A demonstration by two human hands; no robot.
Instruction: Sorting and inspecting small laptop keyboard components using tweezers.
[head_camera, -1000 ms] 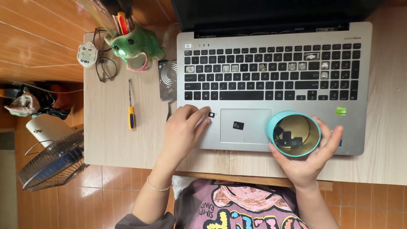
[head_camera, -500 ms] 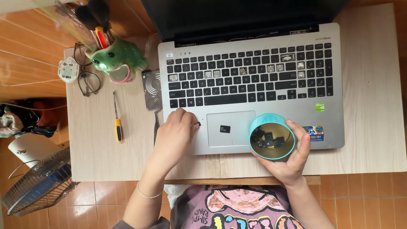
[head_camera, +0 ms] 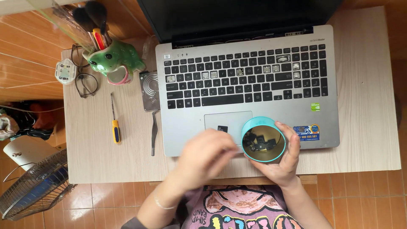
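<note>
Since before, our left hand (head_camera: 206, 154) slid from the laptop (head_camera: 248, 87) toward the cup (head_camera: 263, 139), fingers blurred, grip unclear; our right hand (head_camera: 283, 159) clasps that cup at 3 o'clock.

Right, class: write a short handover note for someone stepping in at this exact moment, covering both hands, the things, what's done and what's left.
Right hand holds the teal cup, with loose black keycaps inside.
Left hand, blurred, is beside the cup; whether it holds anything is unclear.
Laptop: several keys already off; one keycap lies on the touchpad.
Tweezers and screwdriver lie left of it.
Most keys remain on.
</note>
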